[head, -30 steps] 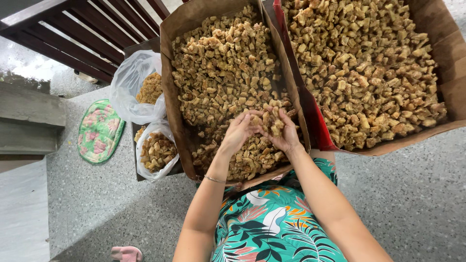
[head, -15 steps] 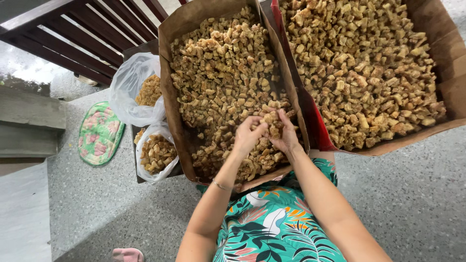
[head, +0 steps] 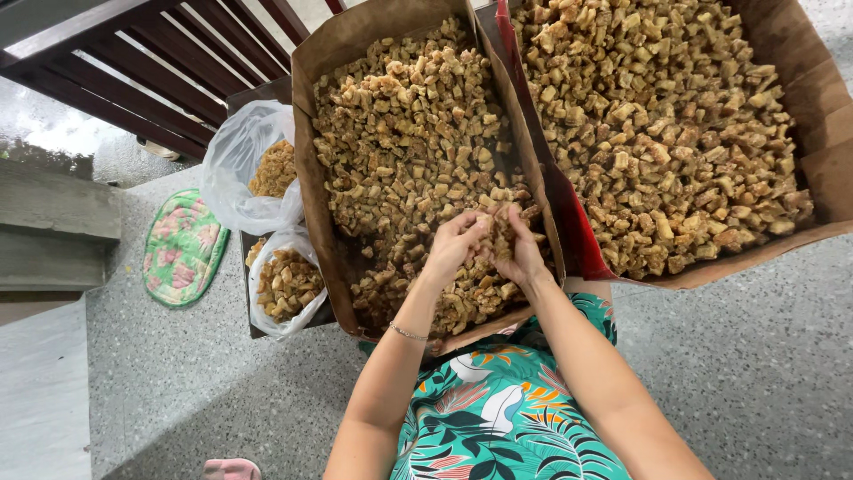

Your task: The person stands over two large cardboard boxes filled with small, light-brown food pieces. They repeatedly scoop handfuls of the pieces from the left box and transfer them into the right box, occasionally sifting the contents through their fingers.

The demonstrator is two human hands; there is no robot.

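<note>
Where both hands cup them, chunks [head: 495,233] look golden-brown.

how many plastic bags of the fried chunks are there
2. A larger plastic bag sits left of the left cardboard box, and a smaller bag lies just below it. Others may be hidden behind the boxes.

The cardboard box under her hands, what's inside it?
The cardboard box is filled with small golden-brown fried chunks. The left hand and right hand cup a clump together. The chunks cover most of the box's bottom.
</note>
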